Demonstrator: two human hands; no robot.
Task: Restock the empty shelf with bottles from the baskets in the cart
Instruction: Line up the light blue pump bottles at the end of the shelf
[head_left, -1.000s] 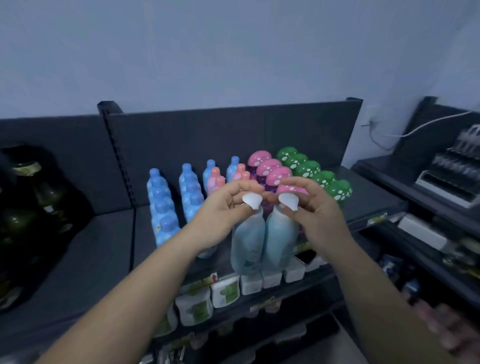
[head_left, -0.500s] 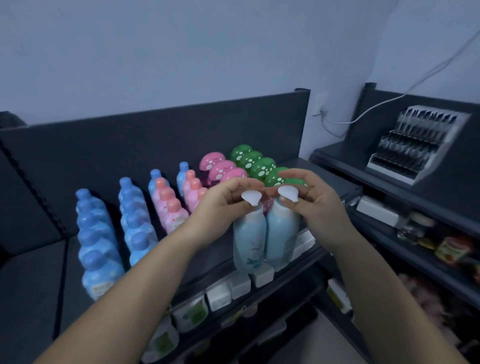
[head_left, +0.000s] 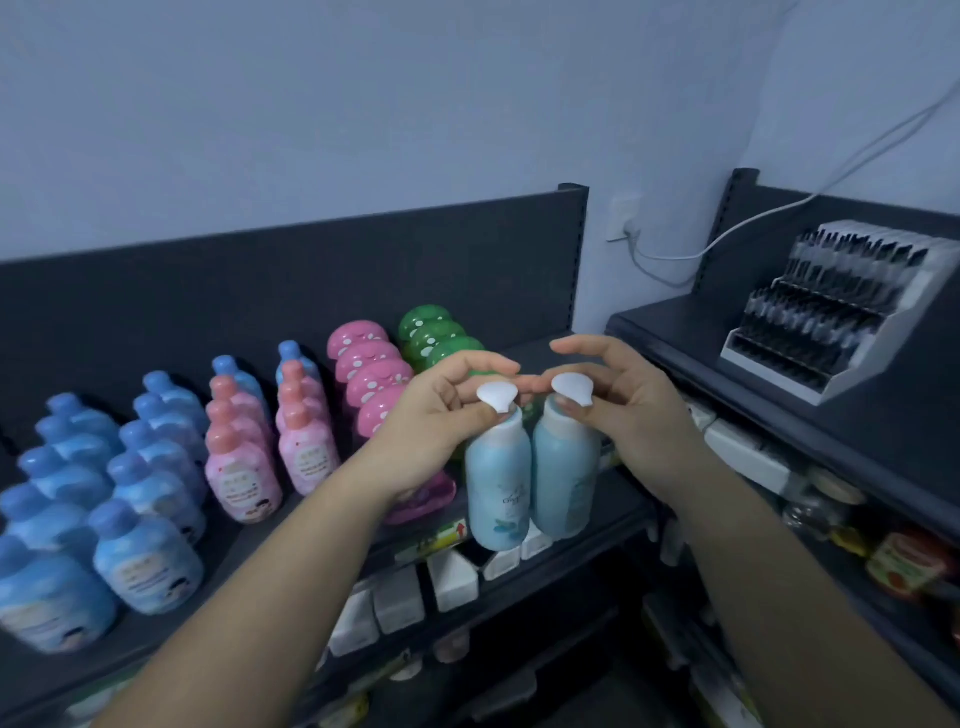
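Looking down at the dark shelf (head_left: 234, 551), we see rows of bottles standing on it. At the far left stand the blue bottles (head_left: 145, 566) with blue caps, in rows that run to the back. Next to them stand the pink bottles (head_left: 244, 478) with orange caps. Then come the pink spotted caps (head_left: 374, 374) in a row, and just beside them the green spotted caps (head_left: 434, 332). Our arm hides some of what is under them.

Our left hand (head_left: 441, 426) is in front of these rows. Its thumb and fingers pinch the neck of the left bottle (head_left: 498, 483), right under the left cap (head_left: 497, 396), which is white and looks like a shell. This bottle is pale blue and hangs upright. The right bottle (head_left: 563, 478) looks the same and hangs just beside it; we cannot tell if the two touch. Both are in the air in front of the shelf's front edge, near its right end.

Our right hand (head_left: 628, 415) pinches the neck of the right bottle under the right cap (head_left: 573, 387), with the first finger sticking out above it. The fingertips of both hands nearly meet between the caps.

Below, small white boxes (head_left: 452, 577) sit on a lower shelf. Far to the right a grey rack (head_left: 841, 322) full of small dark things sits on another shelf. A white cable (head_left: 753, 218) runs along the wall to a socket (head_left: 623, 218).
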